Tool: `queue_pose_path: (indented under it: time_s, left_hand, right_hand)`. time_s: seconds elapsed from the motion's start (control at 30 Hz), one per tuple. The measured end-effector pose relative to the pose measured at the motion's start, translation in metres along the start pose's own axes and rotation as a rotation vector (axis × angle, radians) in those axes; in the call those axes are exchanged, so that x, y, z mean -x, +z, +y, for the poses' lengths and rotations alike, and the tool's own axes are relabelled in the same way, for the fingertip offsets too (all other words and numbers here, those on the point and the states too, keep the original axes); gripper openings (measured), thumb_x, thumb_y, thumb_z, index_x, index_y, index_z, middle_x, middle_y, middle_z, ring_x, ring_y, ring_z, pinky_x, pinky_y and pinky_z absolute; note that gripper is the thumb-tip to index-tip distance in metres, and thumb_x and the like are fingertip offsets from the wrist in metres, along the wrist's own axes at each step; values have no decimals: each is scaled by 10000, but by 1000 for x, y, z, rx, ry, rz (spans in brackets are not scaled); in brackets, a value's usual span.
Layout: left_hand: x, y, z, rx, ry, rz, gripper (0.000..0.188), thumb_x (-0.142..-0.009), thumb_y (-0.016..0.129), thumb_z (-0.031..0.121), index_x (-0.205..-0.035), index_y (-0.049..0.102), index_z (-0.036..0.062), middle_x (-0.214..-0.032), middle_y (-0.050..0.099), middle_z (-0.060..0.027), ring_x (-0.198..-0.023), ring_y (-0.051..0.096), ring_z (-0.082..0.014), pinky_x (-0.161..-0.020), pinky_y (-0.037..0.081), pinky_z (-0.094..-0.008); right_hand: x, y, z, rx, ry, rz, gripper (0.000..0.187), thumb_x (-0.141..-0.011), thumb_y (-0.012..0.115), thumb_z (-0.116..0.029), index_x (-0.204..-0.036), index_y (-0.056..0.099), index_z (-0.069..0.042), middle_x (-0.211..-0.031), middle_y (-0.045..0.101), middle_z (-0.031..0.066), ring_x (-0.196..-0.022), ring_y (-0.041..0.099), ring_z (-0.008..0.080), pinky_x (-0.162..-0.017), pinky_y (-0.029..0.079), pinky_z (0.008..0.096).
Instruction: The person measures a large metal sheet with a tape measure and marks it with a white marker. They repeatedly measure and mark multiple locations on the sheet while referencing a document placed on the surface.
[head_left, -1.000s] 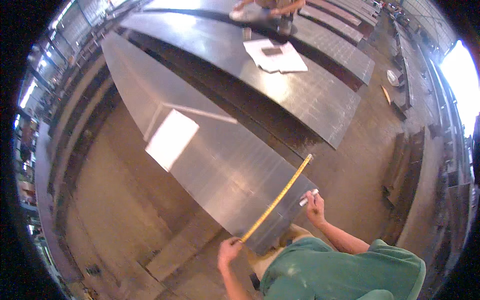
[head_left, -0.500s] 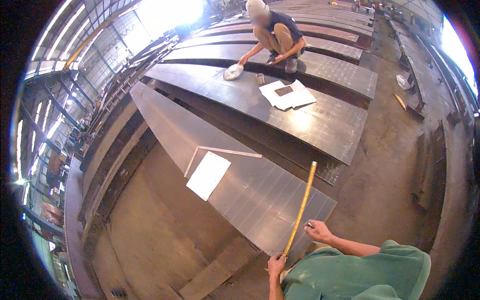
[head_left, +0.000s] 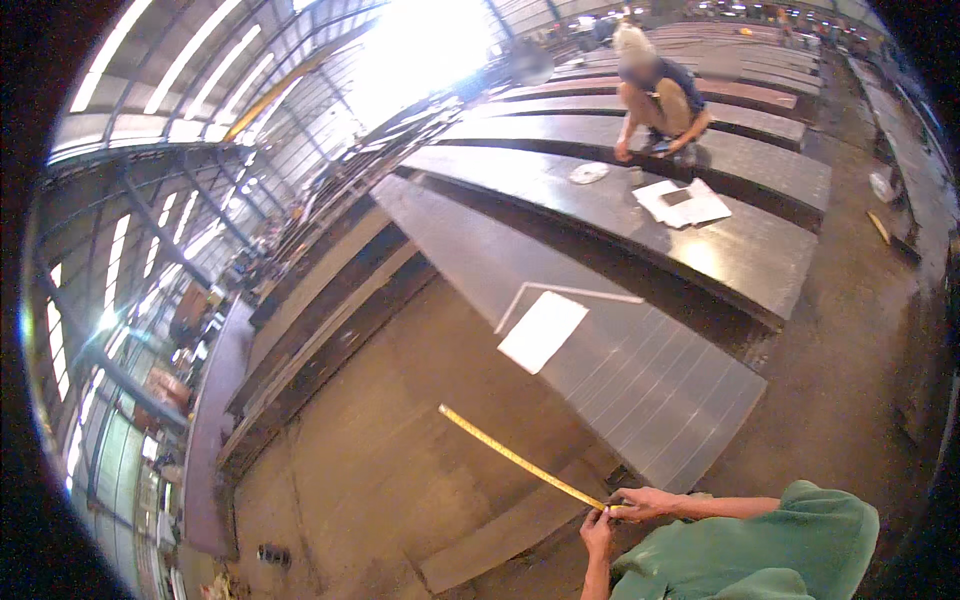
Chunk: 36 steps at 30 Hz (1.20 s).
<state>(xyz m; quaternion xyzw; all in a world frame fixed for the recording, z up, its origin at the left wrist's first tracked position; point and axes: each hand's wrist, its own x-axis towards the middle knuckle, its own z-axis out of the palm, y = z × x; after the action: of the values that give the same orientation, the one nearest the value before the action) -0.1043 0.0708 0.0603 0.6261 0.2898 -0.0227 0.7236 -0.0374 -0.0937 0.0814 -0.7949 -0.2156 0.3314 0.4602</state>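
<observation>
My left hand is closed at the near end of a yellow tape measure. Beside it, touching or nearly so, my right hand has its fingers closed on the tape at the same end. The extended blade points away to the left, in the air over the brown floor. Just ahead and to the right lies a long grey steel beam with several pale lines marked across its near end. On it rest a white paper sheet and a thin, flat angled strip.
A parallel steel beam carries papers, a small cup and a round pale item. A co-worker squats behind it. More beams recede beyond; a small dark object lies on the floor.
The tape's blade has swung left off the marked beam. My right hand has come over to my left hand. The co-worker's hand has let go of the round pale item. The view has shifted left.
</observation>
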Motion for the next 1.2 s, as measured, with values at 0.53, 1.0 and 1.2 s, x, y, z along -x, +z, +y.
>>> queue_pose_path:
  time_s: [0.53,1.0,1.2]
  left_hand:
    - [107,-203,-86,135,-214,205,279,-910,678,82,-1153,648,-52,-990,697,-114,-886,686,-201,-804,574,-330]
    - [93,-249,-108,-17,-229,226,203,-946,634,72,-1116,688,-25,-923,681,-113,-785,683,-220,-686,610,-372]
    - [66,-246,-78,-433,-312,131,199,-922,659,124,-1084,743,46,-928,712,-98,-845,677,-180,-690,575,-335]
  right_hand:
    - [-13,217,-21,39,-36,-448,729,-917,484,-692,-1357,556,-115,-1236,654,164,-1121,629,351,-934,503,463]
    - [-13,196,23,-414,-6,-110,494,-945,549,-523,-1180,668,-105,-1095,649,42,-1026,600,193,-827,494,358]
    - [-32,145,53,-637,126,201,415,-933,599,-462,-1184,647,-135,-992,623,5,-868,547,127,-674,447,304]
